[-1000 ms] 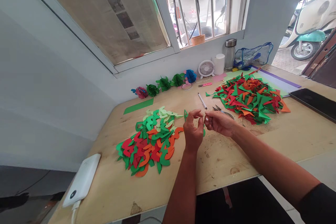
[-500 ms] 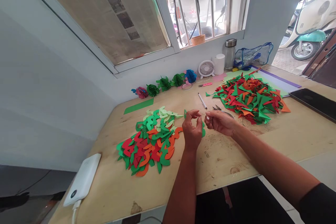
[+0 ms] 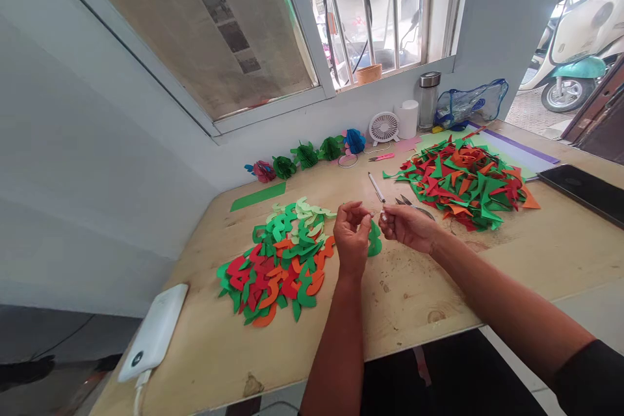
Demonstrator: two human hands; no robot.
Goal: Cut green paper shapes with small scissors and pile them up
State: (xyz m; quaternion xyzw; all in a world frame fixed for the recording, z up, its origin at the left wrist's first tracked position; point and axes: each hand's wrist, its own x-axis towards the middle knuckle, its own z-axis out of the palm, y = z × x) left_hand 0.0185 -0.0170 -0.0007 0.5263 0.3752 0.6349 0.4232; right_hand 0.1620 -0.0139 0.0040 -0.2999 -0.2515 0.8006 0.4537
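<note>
My left hand [image 3: 351, 235] is closed in a pinch above the table; whatever lies between its fingertips is too small to make out. Facing it, my right hand [image 3: 407, 224] pinches a tiny white piece [image 3: 383, 215] between thumb and forefinger. The fingertips of both hands are close together but apart. A curved green paper cutout [image 3: 374, 240] lies behind my left hand, partly hidden by it. Scissors [image 3: 404, 201] lie just beyond my right hand, which covers part of them. A white pen [image 3: 376, 187] rests farther back.
Left of my hands is a pile of curved paper cutouts [image 3: 277, 266]; to the right, a heap of paper scraps [image 3: 468, 182]. Paper ornaments [image 3: 305, 155], a small fan [image 3: 383, 127] and a bottle [image 3: 428, 104] line the wall. A phone [image 3: 585, 190] and a power bank [image 3: 153, 331] flank them.
My left hand has shifted slightly left and its fingers have drawn closer together. More of the green cutout behind it shows. My right hand has barely moved.
</note>
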